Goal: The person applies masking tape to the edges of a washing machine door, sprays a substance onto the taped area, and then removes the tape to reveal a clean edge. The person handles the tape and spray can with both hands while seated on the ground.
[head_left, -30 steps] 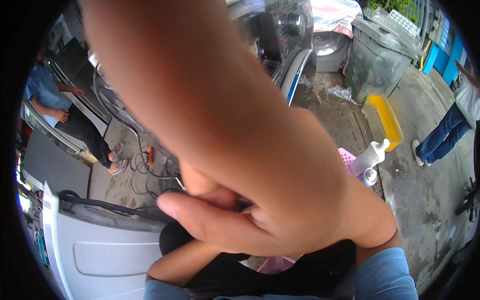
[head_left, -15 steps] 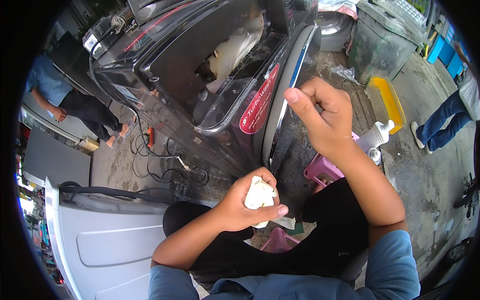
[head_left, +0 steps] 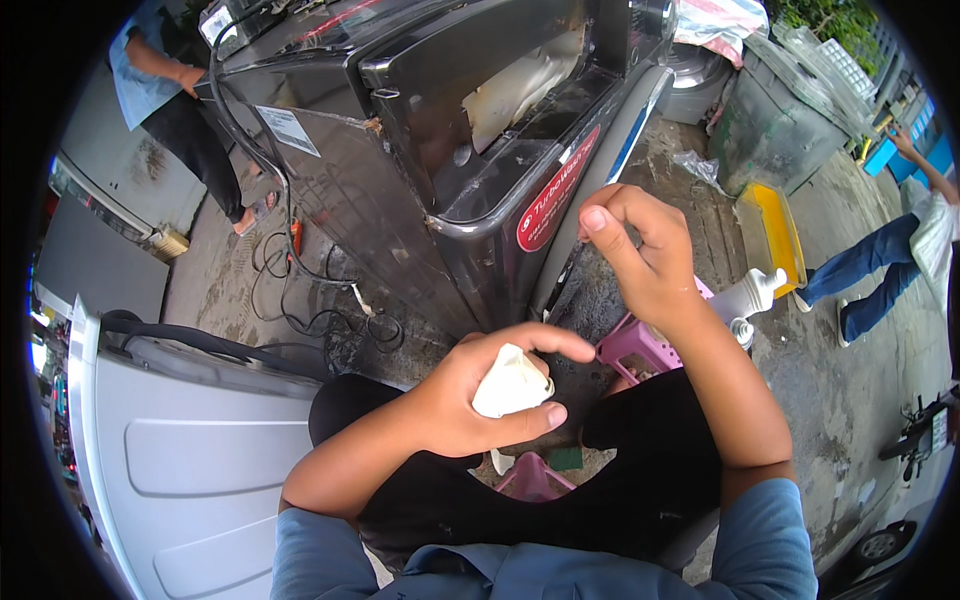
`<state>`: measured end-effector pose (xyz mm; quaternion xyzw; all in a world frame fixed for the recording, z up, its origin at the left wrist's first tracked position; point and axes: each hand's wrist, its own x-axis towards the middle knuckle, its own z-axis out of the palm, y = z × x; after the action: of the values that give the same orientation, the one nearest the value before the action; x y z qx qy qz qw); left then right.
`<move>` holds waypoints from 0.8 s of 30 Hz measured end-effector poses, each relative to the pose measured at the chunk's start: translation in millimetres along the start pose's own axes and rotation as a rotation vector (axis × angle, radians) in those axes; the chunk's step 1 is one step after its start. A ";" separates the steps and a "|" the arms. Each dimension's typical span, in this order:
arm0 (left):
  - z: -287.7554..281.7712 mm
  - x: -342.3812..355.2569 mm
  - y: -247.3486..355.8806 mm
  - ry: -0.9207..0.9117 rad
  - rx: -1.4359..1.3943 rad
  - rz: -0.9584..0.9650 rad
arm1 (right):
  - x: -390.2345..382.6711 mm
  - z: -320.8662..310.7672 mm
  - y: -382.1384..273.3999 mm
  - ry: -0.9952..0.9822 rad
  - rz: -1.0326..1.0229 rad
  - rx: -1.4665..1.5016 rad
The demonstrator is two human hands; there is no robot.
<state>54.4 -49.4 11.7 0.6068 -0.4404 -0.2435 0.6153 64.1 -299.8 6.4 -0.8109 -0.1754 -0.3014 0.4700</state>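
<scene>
My left hand point(head_left: 450, 402) is curled around a crumpled cream-white wad point(head_left: 513, 382), paper or cloth, pressed into the palm. Its index finger points out to the right, and the thumb lies below the wad. My right hand point(head_left: 650, 255) is raised beside the front of a dark washing machine point(head_left: 370, 195). Its fingers are bent, with thumb and index finger close together; anything between them is too small to make out. Ahead of both hands, the machine has a recess holding a stained, whitish piece point(head_left: 525, 95), and a red oval sticker point(head_left: 552, 200) on its corner.
A pink stool point(head_left: 640, 345) and white bottle point(head_left: 745, 296) stand right of my knees. Beyond are a yellow tray point(head_left: 768, 235) and grey bin point(head_left: 785, 125). Cables point(head_left: 330, 325) lie left, near a white panel point(head_left: 210, 450). One person point(head_left: 185, 125) stands left, another point(head_left: 890, 250) right.
My left index finger has stretched out from around the wad. My right hand has curled its thumb and fingers closer together. The view has shifted, and the person at the right has raised an arm.
</scene>
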 end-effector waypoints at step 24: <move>-8.1 -13.1 -7.0 0.130 0.206 0.605 | -78.2 65.2 -86.3 -0.549 0.797 1.284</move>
<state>56.3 -35.2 2.8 0.5217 -0.5828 0.0356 0.6221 -23.0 -200.5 -12.6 -0.4290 -0.1212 0.2588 0.8569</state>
